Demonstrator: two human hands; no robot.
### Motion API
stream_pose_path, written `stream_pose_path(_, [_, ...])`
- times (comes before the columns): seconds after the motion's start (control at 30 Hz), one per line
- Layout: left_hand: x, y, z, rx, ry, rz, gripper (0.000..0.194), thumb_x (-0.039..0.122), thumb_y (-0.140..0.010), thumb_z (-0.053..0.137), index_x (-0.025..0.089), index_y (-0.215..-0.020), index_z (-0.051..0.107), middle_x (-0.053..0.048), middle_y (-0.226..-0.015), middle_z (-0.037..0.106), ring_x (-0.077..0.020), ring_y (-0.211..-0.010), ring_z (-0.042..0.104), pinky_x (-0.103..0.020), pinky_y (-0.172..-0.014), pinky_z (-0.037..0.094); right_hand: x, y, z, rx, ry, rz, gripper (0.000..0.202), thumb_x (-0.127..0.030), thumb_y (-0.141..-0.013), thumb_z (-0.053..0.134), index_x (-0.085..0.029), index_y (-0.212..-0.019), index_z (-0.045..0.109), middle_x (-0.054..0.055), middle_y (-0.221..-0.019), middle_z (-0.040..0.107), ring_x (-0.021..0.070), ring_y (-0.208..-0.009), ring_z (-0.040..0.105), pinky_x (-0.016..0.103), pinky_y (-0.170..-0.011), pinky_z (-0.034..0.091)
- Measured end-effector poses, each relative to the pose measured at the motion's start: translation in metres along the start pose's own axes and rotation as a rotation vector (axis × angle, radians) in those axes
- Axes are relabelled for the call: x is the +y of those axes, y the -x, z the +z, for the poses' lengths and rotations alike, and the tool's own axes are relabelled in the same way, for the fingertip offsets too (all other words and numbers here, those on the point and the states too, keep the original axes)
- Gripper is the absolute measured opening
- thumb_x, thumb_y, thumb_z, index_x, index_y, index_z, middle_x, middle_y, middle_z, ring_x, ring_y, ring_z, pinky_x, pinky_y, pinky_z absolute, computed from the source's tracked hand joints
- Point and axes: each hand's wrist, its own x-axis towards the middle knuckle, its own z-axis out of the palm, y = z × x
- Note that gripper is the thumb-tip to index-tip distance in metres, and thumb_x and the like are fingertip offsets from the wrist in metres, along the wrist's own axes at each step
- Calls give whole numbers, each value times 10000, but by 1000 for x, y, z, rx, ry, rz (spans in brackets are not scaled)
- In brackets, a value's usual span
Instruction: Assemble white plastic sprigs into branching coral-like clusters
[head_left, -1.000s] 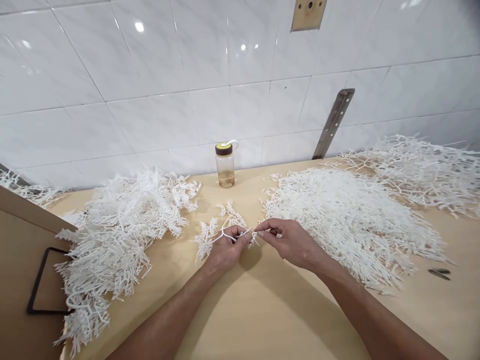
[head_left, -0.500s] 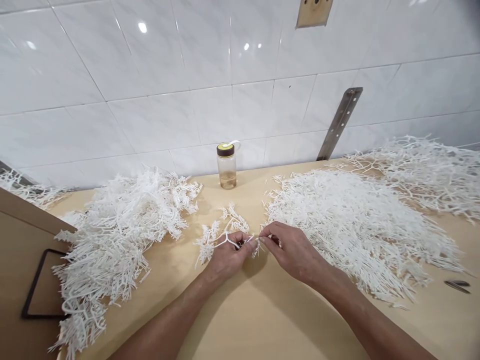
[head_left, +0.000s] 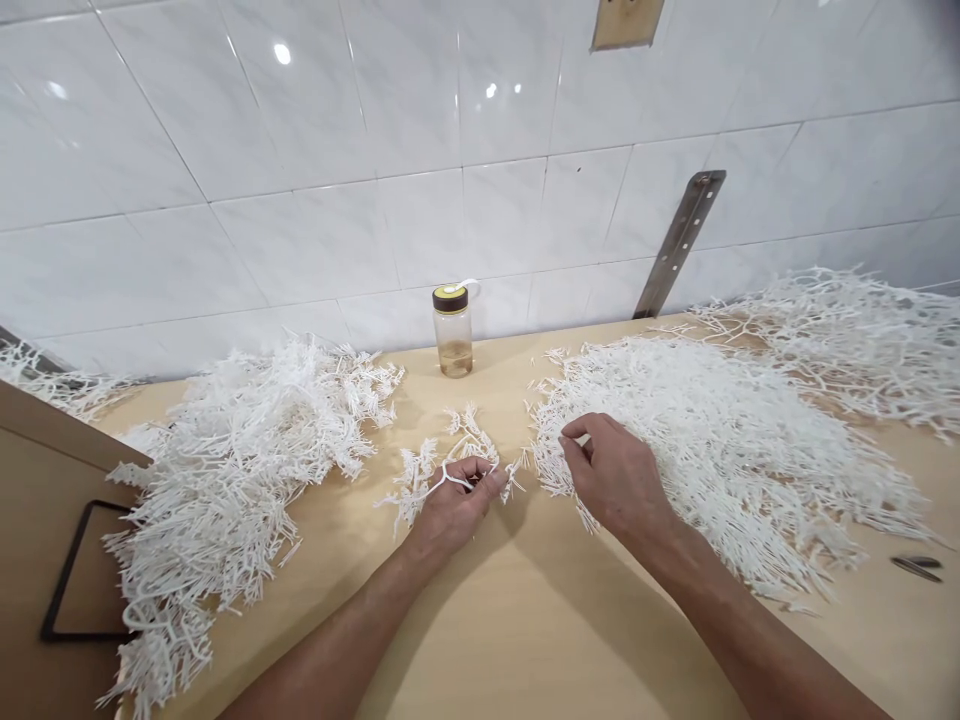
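Note:
A white branched sprig (head_left: 415, 478) with fine forked tips is pinched between the thumb and fingers of my left hand (head_left: 456, 508). Its main fork lies over the back of the fingers, and small tips stick out beyond the thumb. Apart from it, my right hand (head_left: 621, 478) is over the near left edge of a heap of loose white slender pieces (head_left: 739, 450). Thumb and index finger there are closed together; whatever may be between them is too small to make out. A second heap of bushy white sprigs (head_left: 240, 480) lies left of my left hand.
A clear bottle (head_left: 454, 345) with a dark and yellow lid stands by the tiled wall. More white branches (head_left: 862, 340) lie at the back right. Small dark-handled tweezers or a similar tool (head_left: 916, 568) rests at right. A wooden panel with a black handle (head_left: 64, 570) borders the left.
My right hand has drawn away from the sprig, moving right and slightly up to the edge of the right heap. My left hand keeps hold of the sprig in nearly the same place.

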Motion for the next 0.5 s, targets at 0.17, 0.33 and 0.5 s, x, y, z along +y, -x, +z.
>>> stream_pose_path(0.17, [4,1,1,8,48,-33,414,565,-792,672,163,-703,630,44,-528,434,-83,-497,332,-239,-496,250,-15,2,-10,-49,-178,18,175,-289,-901,511,-203,-964,649,82,-972,677,144,-568,542,330,-625,455])
stream_pose_path(0.33, [11,3,2,-14,94,-38,428,573,-781,681,158,-699,615,36,-554,452,-86,-521,337,-244,-512,247,-29,10,-2,-306,-357,-26,207,-321,-895,532,-224,-1007,676,62,-988,699,155,-643,576,315,-629,486])
stream_pose_path(0.5, [5,1,0,-39,148,-18,432,582,-782,683,158,-722,618,49,-546,433,-82,-515,317,-246,-512,235,-30,13,5,-413,-407,31,197,-343,-892,545,-241,-954,702,28,-837,701,165,-650,586,309,-621,467])
